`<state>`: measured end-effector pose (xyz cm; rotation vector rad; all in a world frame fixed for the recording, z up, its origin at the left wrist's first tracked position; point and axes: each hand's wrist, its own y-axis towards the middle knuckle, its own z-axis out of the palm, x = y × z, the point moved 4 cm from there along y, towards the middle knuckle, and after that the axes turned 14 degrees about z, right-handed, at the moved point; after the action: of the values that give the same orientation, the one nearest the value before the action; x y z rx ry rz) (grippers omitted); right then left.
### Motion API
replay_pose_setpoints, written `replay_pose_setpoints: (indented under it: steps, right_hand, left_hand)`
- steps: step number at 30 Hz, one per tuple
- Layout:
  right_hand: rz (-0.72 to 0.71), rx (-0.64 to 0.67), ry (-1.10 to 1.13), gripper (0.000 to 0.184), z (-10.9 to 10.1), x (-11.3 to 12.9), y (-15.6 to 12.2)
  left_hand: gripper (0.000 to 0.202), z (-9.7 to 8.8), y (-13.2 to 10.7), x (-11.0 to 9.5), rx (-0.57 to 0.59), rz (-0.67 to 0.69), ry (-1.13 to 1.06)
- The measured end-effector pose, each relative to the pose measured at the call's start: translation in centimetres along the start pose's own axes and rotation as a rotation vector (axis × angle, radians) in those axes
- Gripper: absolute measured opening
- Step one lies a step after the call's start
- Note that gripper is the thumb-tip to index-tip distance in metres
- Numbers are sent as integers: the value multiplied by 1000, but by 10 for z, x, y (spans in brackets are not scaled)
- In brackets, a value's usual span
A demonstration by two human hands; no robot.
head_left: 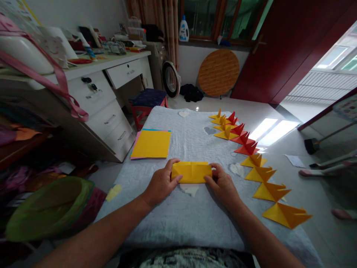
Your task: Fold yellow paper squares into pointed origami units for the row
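Note:
A folded yellow paper (191, 172) lies on the pale blue cloth (181, 212) in front of me. My left hand (161, 183) grips its left end, thumb over the top edge. At the paper's right end, my right hand (222, 185) pinches the fold. A stack of square sheets (151, 144), yellow on top, rests to the left of the paper. Along the right edge of the cloth runs a row of several folded paper shapes, yellow (284, 214) nearer me and red (247, 148) farther away.
A white desk with drawers (111, 93) stands at the left, a red stool (146, 102) beside it. A green bin (47, 206) sits at the lower left. A round wooden board (219, 72) leans on the far wall. Tiled floor lies to the right.

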<state>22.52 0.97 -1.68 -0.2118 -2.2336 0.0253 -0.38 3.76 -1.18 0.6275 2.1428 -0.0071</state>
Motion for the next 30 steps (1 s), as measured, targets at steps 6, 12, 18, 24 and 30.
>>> replay_pose_setpoints:
  steps: [6,12,18,24,30]
  right_hand:
    - [12,-86,4,37,1,0,1]
    - [15,-84,8,32,1,-1,2]
    - [-37,-51,54,38,-2,-4,-1]
    - [-251,-50,-18,14,-5,1,-5]
    - [-304,-23,-105,14,0,3,-1]
  left_hand:
    - [33,-1,2,0,-22,18,131]
    - [39,-2,1,0,29,29,-12]
    - [23,-2,4,-4,43,39,32]
    - [14,1,7,-4,50,141,80]
    - [16,2,7,-3,53,158,165]
